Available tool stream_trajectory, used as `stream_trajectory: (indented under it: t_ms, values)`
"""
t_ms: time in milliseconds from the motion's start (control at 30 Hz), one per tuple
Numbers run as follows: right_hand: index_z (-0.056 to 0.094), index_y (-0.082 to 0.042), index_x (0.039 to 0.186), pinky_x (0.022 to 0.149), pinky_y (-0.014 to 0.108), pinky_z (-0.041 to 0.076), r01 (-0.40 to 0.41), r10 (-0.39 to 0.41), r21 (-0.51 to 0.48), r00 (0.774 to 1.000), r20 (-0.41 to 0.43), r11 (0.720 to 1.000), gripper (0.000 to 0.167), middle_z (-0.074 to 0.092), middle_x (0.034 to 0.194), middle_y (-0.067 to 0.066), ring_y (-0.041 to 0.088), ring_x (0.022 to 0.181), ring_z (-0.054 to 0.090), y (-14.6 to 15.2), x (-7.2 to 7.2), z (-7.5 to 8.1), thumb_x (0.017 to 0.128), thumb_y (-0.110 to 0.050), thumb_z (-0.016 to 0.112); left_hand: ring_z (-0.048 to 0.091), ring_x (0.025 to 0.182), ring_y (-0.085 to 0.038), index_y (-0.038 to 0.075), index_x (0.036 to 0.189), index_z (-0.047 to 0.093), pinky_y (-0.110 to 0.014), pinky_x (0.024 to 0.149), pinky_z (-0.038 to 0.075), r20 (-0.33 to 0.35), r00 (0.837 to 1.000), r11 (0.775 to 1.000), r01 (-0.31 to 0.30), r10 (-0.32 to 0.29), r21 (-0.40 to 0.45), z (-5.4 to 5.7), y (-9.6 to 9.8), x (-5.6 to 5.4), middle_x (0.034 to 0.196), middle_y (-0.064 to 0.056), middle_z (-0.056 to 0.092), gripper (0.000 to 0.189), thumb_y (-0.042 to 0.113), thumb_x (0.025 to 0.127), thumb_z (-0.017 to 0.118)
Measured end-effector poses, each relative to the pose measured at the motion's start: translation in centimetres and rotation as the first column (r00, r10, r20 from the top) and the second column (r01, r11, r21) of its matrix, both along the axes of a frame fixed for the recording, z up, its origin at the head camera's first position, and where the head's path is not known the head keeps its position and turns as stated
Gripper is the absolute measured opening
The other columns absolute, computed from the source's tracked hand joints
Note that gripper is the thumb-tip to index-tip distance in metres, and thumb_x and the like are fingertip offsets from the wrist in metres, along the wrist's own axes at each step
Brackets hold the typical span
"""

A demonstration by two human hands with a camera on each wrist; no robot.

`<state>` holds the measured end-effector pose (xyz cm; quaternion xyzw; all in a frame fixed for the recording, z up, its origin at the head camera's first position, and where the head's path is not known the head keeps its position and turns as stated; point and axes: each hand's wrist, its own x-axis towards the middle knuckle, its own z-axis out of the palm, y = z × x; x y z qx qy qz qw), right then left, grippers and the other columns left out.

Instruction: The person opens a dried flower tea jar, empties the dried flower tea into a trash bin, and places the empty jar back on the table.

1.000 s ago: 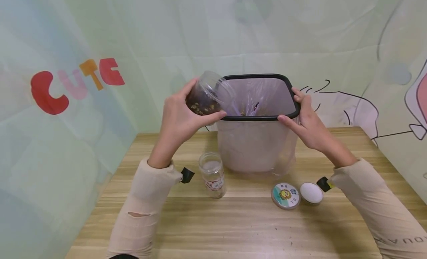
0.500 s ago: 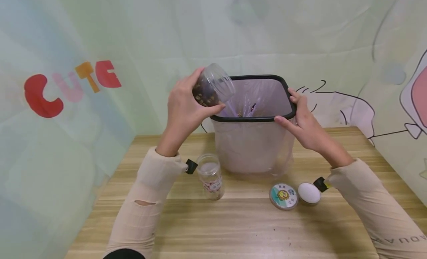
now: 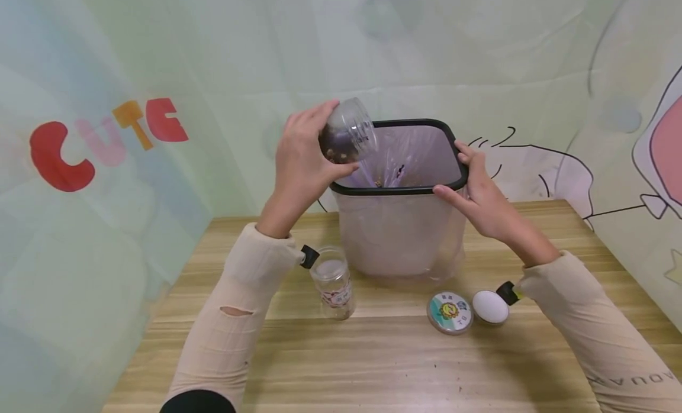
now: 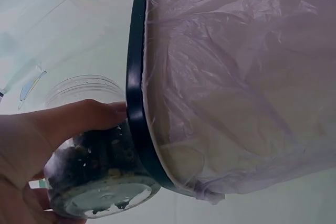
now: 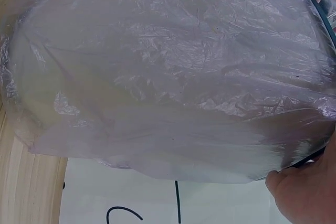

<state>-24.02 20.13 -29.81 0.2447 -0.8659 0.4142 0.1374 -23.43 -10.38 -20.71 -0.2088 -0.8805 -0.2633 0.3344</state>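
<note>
My left hand (image 3: 303, 155) grips a clear jar (image 3: 347, 132) with dark, chunky contents, tilted with its mouth toward the trash can (image 3: 396, 232) at the can's left rim. In the left wrist view the jar (image 4: 100, 166) shows its base low and the thumb (image 4: 89, 116) lying across its side. A purplish plastic bag (image 4: 231, 77) lines the can and folds down over its outside under a black rim. With fingers behind the rim and thumb in front, my right hand (image 3: 482, 197) holds the can's right side. Some crumpled clear plastic and small bits lie inside the can.
A second clear jar (image 3: 334, 286) with a red-and-white label stands upright on the wooden table (image 3: 373, 360), left of the can. To the right lie a printed round lid (image 3: 450, 312) and a white round lid (image 3: 491, 307). Dark specks dot the table. A patterned cloth hangs behind.
My left hand has moved the jar up and right, and its mouth now points more toward the can. The right hand keeps its hold on the rim. The view has shifted slightly.
</note>
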Motion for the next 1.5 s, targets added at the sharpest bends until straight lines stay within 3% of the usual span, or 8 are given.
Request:
stream_trajectory:
  t_ms: [300,567,1000,1500]
  values:
    - [0.005,-0.016,0.158,0.113,0.062,0.022,0.003,-0.003,0.002,1.0,0.0,1.0,0.088,0.023,0.156,0.025,0.043,0.14,0.03,0.0,0.0,0.0,0.097,-0.052,0.058,0.045,0.13,-0.027,0.013,0.144,0.054,-0.041,0.106,0.042,0.008,1.0,0.998,-0.019,0.02,-0.059,-0.1,0.4,-0.6,0.138,-0.008,0.057,0.09,0.019,0.064,0.096]
    - [0.005,-0.014,0.157,0.114,0.062,0.02,-0.01,0.01,-0.007,1.0,-0.003,1.0,0.089,0.023,0.156,0.025,0.043,0.141,0.029,-0.1,0.1,0.0,0.097,-0.052,0.059,0.047,0.127,-0.028,0.01,0.141,0.057,-0.042,0.103,0.046,-0.103,0.994,0.986,-0.045,0.029,-0.163,-0.6,0.7,-0.8,0.137,-0.007,0.057,0.086,0.016,0.064,0.095]
    - [0.005,-0.015,0.157,0.112,0.062,0.022,-0.006,0.005,-0.011,1.0,-0.009,1.0,0.089,0.024,0.156,0.026,0.043,0.14,0.03,0.0,0.0,-0.1,0.097,-0.052,0.059,0.047,0.128,-0.03,0.009,0.137,0.059,-0.035,0.111,0.038,-0.213,0.977,0.963,-0.051,-0.006,-0.263,-0.8,0.8,-0.8,0.135,-0.011,0.058,0.077,0.006,0.067,0.091]
    - [0.006,-0.014,0.157,0.114,0.062,0.02,0.001,-0.001,-0.008,1.0,-0.005,1.0,0.088,0.023,0.156,0.024,0.042,0.141,0.028,0.0,-0.1,-0.2,0.097,-0.051,0.058,0.046,0.128,-0.03,0.009,0.136,0.06,-0.035,0.112,0.035,-0.25,0.967,0.962,-0.029,-0.041,-0.27,-1.4,0.8,-1.3,0.135,-0.012,0.057,0.074,-0.001,0.068,0.088]
